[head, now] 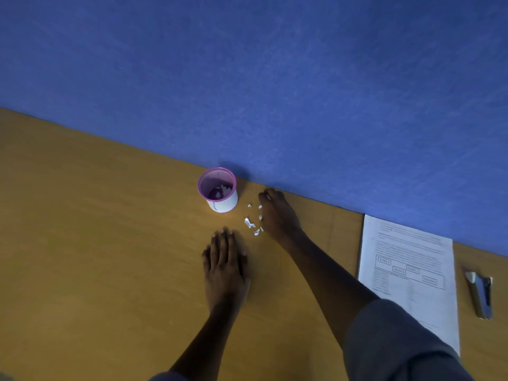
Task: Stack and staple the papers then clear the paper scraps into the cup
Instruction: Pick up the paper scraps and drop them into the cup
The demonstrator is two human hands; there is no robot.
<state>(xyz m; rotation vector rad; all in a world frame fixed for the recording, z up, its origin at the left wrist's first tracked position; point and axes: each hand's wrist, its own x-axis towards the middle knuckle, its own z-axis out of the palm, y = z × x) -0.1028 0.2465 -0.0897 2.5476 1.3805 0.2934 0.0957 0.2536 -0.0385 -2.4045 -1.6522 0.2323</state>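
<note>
A pink mesh cup (pixel 218 190) stands on the wooden desk near the blue wall, with a few white scraps inside it. Several small white paper scraps (pixel 249 223) lie on the desk just right of the cup. My right hand (pixel 277 213) rests on its edge beside the scraps, fingers curled toward them; whether it grips any scrap is hidden. My left hand (pixel 225 262) lies flat on the desk, palm down, just below and left of the scraps, holding nothing. The stack of printed papers (pixel 409 273) lies at the right. A stapler (pixel 481 294) sits right of the papers.
The wooden desk (pixel 96 243) stretches far to the left. A blue wall (pixel 275 78) runs along the desk's far edge, right behind the cup. My grey sleeve (pixel 393 345) covers the lower right.
</note>
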